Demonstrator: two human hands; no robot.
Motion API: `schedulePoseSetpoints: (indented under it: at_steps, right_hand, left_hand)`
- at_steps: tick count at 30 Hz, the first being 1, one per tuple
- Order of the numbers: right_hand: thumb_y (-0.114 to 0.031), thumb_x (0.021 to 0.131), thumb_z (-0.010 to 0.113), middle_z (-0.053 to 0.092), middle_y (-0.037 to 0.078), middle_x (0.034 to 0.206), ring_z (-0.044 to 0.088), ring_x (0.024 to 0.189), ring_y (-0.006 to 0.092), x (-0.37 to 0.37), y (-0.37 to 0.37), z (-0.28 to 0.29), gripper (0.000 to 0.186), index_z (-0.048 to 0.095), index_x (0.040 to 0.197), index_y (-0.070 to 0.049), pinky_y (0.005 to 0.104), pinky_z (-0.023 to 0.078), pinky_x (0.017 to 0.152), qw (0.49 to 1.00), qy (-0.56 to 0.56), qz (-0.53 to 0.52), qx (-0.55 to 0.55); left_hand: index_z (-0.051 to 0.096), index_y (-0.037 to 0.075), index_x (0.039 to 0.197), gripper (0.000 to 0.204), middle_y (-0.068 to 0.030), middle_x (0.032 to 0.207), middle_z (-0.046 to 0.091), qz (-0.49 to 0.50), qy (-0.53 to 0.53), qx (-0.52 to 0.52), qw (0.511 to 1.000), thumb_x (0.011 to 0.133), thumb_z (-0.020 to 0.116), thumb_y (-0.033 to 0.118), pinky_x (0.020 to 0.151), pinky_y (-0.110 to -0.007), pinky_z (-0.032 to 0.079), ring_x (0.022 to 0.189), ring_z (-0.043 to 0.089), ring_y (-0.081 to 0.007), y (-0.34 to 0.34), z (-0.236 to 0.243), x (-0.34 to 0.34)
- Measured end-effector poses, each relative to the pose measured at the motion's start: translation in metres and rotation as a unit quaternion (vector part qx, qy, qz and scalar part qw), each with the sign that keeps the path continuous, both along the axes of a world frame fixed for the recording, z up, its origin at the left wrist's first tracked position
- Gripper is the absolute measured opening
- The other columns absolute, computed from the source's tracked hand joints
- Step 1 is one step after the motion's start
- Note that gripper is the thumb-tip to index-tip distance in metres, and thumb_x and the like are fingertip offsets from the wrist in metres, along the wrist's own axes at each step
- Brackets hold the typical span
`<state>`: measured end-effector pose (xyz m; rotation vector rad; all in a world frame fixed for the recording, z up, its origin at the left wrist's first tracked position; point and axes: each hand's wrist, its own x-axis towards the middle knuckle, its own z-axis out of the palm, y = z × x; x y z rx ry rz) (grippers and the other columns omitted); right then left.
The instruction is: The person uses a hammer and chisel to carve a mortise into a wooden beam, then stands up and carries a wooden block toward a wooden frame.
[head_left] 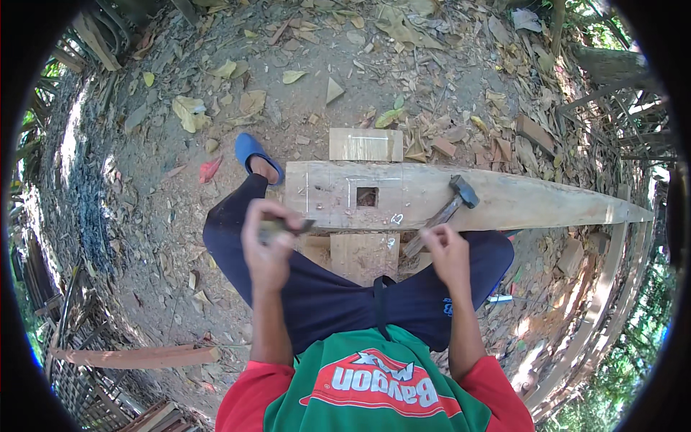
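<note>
My left hand (268, 245) is blurred, its fingers closed round a short dark chisel-like piece (306, 227) over the near left end of a wooden plank (504, 198). A square hole (367, 196) is cut into the plank, with white marking lines around it. A hammer (464, 192) lies across the plank, its wooden handle slanting toward me. Over that handle's lower part is my right hand (448, 252), fingers curled together. Whether it grips the handle or something small cannot be made out.
Pieces of board lie beyond the plank (366, 145) and between my legs (363, 255). My foot in a blue clog (248, 149) stands left of the plank. Dry leaves, wood offcuts (534, 135) and soil surround it. A long curved board (137, 356) lies at lower left.
</note>
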<state>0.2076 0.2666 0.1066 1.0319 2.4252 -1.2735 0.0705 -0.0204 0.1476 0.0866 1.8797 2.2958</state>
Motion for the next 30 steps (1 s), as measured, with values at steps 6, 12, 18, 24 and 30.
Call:
schedulePoseSetpoints:
  at_steps: [6,12,18,24,30]
  right_hand:
    - [-0.009,0.077,0.076,0.063,0.013,0.117,0.064,0.084,0.0181,-0.003,-0.073,0.033,0.057,0.052,0.128,-0.004,0.0303,0.052,0.077,0.960,0.219,0.153,-0.080]
    - [0.001,0.081,0.070,0.067,0.012,0.106,0.064,0.099,0.0179,-0.018,-0.054,0.043,0.020,0.060,0.098,0.000,0.0313,0.050,0.089,0.945,0.254,-0.008,-0.208]
    - [-0.002,0.085,0.071,0.067,0.007,0.098,0.062,0.088,0.0101,-0.070,-0.064,0.047,0.015,0.059,0.096,0.000,0.0250,0.051,0.078,0.959,0.220,0.042,-0.175]
    - [-0.015,0.089,0.071,0.066,0.006,0.080,0.066,0.063,0.0111,-0.097,-0.083,0.012,0.020,0.063,0.099,0.000,0.0230,0.049,0.050,0.981,0.181,0.061,-0.031]
    - [-0.014,0.087,0.074,0.063,0.002,0.074,0.058,0.063,0.0090,-0.106,-0.116,0.022,0.019,0.063,0.092,0.001,0.0238,0.046,0.056,0.984,0.168,0.062,-0.024]
  left_hand:
    - [0.048,0.001,0.124,0.068,-0.0165,0.121,0.053,-0.264,0.215,-0.225,0.913,0.088,0.059,0.058,0.097,-0.045,0.040,0.113,0.052,-0.0319,0.082,0.019,0.068]
    - [0.051,0.000,0.131,0.060,-0.0229,0.128,0.054,-0.127,0.175,-0.315,0.924,0.088,0.066,0.040,0.108,-0.047,0.033,0.128,0.046,-0.0395,0.032,-0.010,0.027]
    - [0.059,0.001,0.123,0.052,-0.0227,0.124,0.058,0.046,-0.044,-0.427,0.902,0.086,0.069,0.035,0.100,-0.046,0.041,0.119,0.054,-0.0380,-0.039,-0.125,-0.034]
    - [0.061,0.001,0.121,0.056,-0.0242,0.125,0.058,-0.058,-0.035,-0.393,0.917,0.085,0.069,0.043,0.102,-0.045,0.041,0.120,0.053,-0.0380,-0.019,-0.114,-0.028]
    - [0.061,0.000,0.121,0.058,-0.0246,0.124,0.058,-0.035,-0.059,-0.342,0.937,0.084,0.069,0.045,0.103,-0.043,0.041,0.120,0.054,-0.0382,-0.034,-0.109,-0.027]
